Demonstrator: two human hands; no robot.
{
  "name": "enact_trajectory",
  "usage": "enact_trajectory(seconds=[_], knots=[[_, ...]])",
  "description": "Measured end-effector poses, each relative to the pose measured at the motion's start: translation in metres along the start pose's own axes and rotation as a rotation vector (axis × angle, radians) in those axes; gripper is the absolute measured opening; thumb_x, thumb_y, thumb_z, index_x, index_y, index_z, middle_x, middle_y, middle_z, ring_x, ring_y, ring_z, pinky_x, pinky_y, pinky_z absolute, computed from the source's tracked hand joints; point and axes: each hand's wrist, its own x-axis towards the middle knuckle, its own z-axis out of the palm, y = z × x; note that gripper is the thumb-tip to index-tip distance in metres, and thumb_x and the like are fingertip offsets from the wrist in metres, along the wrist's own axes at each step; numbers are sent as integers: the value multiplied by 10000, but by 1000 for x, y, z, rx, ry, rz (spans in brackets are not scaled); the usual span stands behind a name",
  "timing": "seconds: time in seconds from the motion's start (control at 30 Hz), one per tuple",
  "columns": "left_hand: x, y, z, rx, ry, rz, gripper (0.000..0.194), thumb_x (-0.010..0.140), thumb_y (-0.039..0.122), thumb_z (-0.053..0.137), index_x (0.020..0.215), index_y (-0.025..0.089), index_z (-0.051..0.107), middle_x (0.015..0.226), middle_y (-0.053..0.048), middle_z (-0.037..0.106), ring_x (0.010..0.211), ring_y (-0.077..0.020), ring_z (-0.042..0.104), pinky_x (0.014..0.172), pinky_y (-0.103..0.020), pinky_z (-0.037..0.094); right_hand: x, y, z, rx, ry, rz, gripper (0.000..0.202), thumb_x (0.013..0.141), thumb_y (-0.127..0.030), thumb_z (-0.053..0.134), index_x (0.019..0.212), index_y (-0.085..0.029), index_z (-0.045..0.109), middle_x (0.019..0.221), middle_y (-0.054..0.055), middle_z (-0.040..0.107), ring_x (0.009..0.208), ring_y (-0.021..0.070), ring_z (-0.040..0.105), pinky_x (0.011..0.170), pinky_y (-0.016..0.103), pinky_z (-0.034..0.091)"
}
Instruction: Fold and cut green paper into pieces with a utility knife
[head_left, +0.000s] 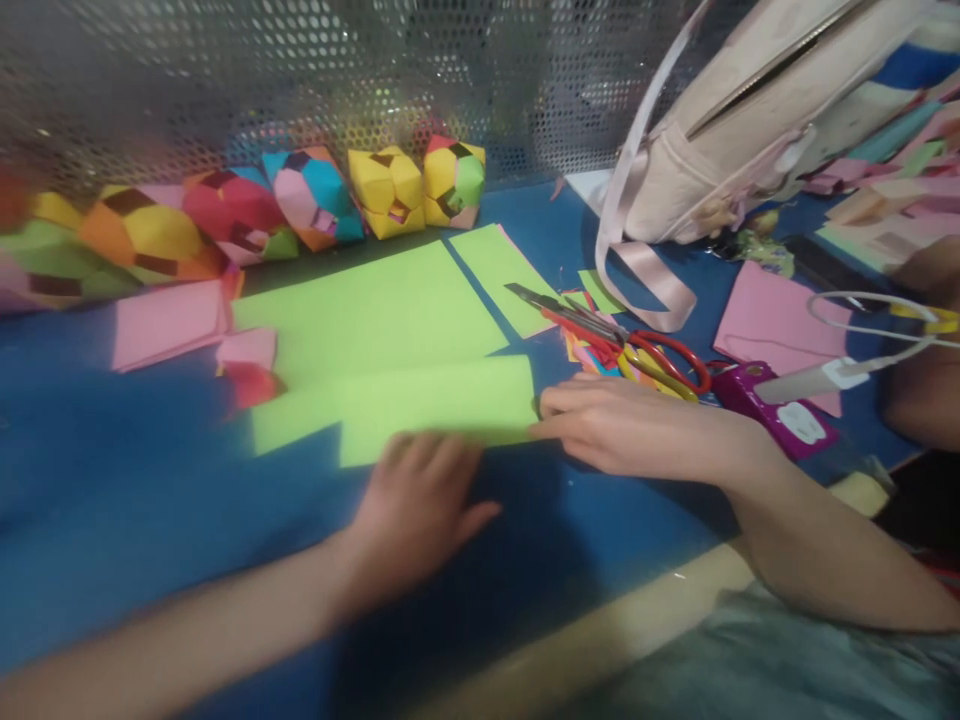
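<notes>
A sheet of light green paper lies with its near part folded over, next to a larger flat green sheet behind it. My left hand rests on the near edge of the folded paper, thumb spread away and fingers slightly blurred. At the right end of the fold, my right hand pinches the paper's edge between thumb and fingers. Just beyond that hand, scissors with red and yellow handles lie on small coloured paper scraps. A narrower green sheet is at the back.
Several folded paper shapes line the perforated metal panel. Pink papers lie at left. On the right are a pale bag with a ribbon, a purple object, a white cable and another person's arm.
</notes>
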Motion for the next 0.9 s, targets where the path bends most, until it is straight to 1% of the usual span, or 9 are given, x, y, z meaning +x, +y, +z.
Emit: enact_trajectory(seconds=[0.07, 0.13, 0.23, 0.37, 0.43, 0.57, 0.73, 0.83, 0.9], knots=[[-1, 3, 1, 9, 5, -9, 416, 890, 511, 584, 1085, 147, 643, 1025, -86, 652, 915, -261, 549, 803, -404, 399, 2, -1, 1, -14, 92, -16, 231, 878, -67, 507, 955, -167, 700, 812, 44, 602, 779, 190, 577, 718, 326, 438], [-2, 4, 2, 18, 10, -11, 432, 897, 519, 571, 1106, 146, 633, 1038, -84, 648, 917, -255, 541, 810, -402, 386, 8, -5, 5, 8, 230, -37, 242, 905, -72, 471, 968, -155, 690, 867, 71, 626, 841, 203, 590, 752, 336, 462], [-5, 6, 5, 17, 3, -19, 446, 917, 516, 542, 1159, 148, 609, 1061, -76, 644, 925, -243, 535, 833, -400, 370, 24, -11, 20, 131, 369, -103, 283, 909, -45, 426, 1019, -147, 665, 971, 99, 640, 919, 203, 586, 814, 330, 482], [-8, 6, 11, -4, -16, -37, 497, 923, 528, 520, 1236, 144, 566, 1084, -76, 642, 965, -251, 535, 884, -419, 343, 52, -15, 47, 256, 403, -133, 296, 851, 13, 417, 972, -140, 639, 978, 106, 618, 916, 203, 554, 779, 312, 480], [-9, 5, 13, -4, -20, -44, 502, 927, 529, 511, 1249, 147, 560, 1111, -83, 640, 999, -260, 534, 906, -426, 333, 65, -14, 54, 278, 359, -107, 283, 842, 14, 427, 967, -150, 621, 983, 95, 603, 914, 198, 539, 774, 305, 465], [-9, 5, 15, 11, -30, -44, 506, 923, 524, 520, 1264, 153, 559, 1151, -97, 633, 1038, -277, 535, 911, -428, 341, 95, -9, 51, 291, 294, -104, 161, 881, -74, 480, 950, -169, 589, 1013, 74, 591, 919, 191, 518, 802, 305, 438], [-9, 5, 15, 12, -38, -53, 479, 921, 509, 536, 1232, 147, 577, 1150, -97, 635, 1050, -275, 541, 924, -430, 355, 132, -7, 44, 148, 280, -272, 137, 903, -92, 476, 940, -157, 591, 1053, 105, 581, 916, 205, 492, 825, 325, 426], [-9, 4, 14, 8, -44, -45, 452, 926, 500, 534, 1203, 148, 589, 1154, -85, 639, 1038, -265, 541, 923, -428, 360, 136, -2, 48, 110, 307, -269, 173, 939, -100, 434, 963, -152, 598, 1036, 110, 585, 916, 207, 493, 841, 333, 424], [-9, 3, 13, -5, -42, -43, 435, 922, 494, 546, 1193, 156, 589, 1155, -82, 636, 1026, -256, 542, 917, -420, 365, 126, 4, 52, 115, 337, -238, 190, 952, -111, 421, 1004, -164, 596, 1053, 100, 583, 935, 205, 498, 853, 334, 424]])
